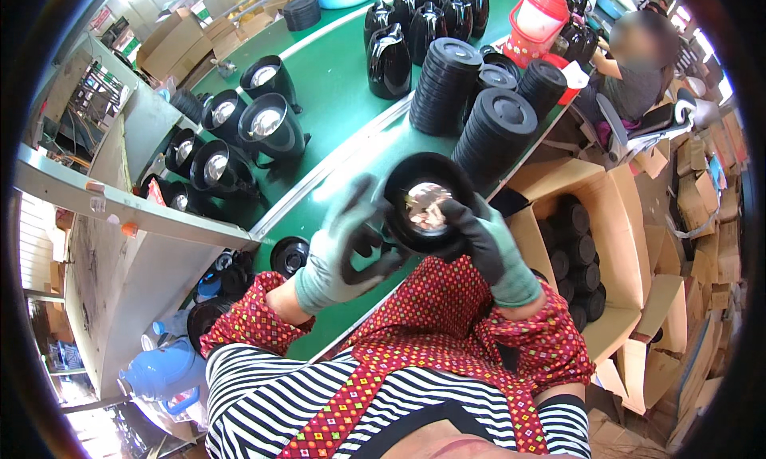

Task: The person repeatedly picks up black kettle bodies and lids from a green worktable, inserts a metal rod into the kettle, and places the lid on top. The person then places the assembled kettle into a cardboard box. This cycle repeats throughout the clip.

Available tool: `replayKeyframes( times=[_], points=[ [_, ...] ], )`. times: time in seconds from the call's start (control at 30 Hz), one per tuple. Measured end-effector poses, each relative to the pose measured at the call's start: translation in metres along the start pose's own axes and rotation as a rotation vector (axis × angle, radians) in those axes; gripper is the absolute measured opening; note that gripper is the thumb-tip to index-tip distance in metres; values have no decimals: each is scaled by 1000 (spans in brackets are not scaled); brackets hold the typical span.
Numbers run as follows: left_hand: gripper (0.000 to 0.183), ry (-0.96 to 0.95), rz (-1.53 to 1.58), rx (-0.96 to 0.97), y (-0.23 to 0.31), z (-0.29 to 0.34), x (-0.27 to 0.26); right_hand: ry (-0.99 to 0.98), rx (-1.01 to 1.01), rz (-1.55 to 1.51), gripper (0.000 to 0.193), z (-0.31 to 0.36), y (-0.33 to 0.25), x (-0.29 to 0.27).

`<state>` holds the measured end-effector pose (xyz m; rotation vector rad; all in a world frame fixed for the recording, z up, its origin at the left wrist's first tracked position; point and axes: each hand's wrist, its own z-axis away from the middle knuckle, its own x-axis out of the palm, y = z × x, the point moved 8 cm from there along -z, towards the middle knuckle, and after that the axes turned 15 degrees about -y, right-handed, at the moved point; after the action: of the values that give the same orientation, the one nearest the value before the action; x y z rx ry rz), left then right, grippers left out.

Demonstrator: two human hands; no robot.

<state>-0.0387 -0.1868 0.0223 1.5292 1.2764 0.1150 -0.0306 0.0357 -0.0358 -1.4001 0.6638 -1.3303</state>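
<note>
Above my lap is a round black jug [404, 189], its open mouth toward me and a shiny silvery inside showing. My right hand [485, 239], in a green glove with dark fingers, grips it by the right rim, with fingers reaching over the opening. My left hand [345, 250], gloved the same way, is beside its left side with fingers curved and spread apart. Whether those fingertips touch the jug I cannot tell. A black round lid-like part [290, 255] lies behind my left hand.
Several black jugs [270, 124] stand at left on the green table [335, 68]. Stacked black lids [499, 132], a red-and-white container [536, 24] and glossy black jugs [389, 64] are farther back. A cardboard box [630, 219] with black parts is at right. Another person [638, 84] sits beyond.
</note>
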Motion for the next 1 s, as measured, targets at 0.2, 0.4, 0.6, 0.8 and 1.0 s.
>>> replayKeyframes(
  times=[0.2, 0.4, 0.6, 0.8, 1.0],
  points=[
    [53, -424, 1636, -571, -108, 58, 94, -256, -77, 23, 88, 79, -36, -17],
    [58, -725, 1543, -406, -72, 51, 178, -570, 154, 107, 88, 69, -58, 31],
    [51, -599, 1783, -373, -71, 56, 175, -484, -317, 801, 44, -3, -88, -11],
    [51, -433, 1596, -311, -116, 57, 155, 433, 185, 1746, 96, -97, -122, -135],
    [52, -272, 1567, -323, -136, 52, 138, 509, -182, 1767, 87, -78, -127, -129]
  ],
)
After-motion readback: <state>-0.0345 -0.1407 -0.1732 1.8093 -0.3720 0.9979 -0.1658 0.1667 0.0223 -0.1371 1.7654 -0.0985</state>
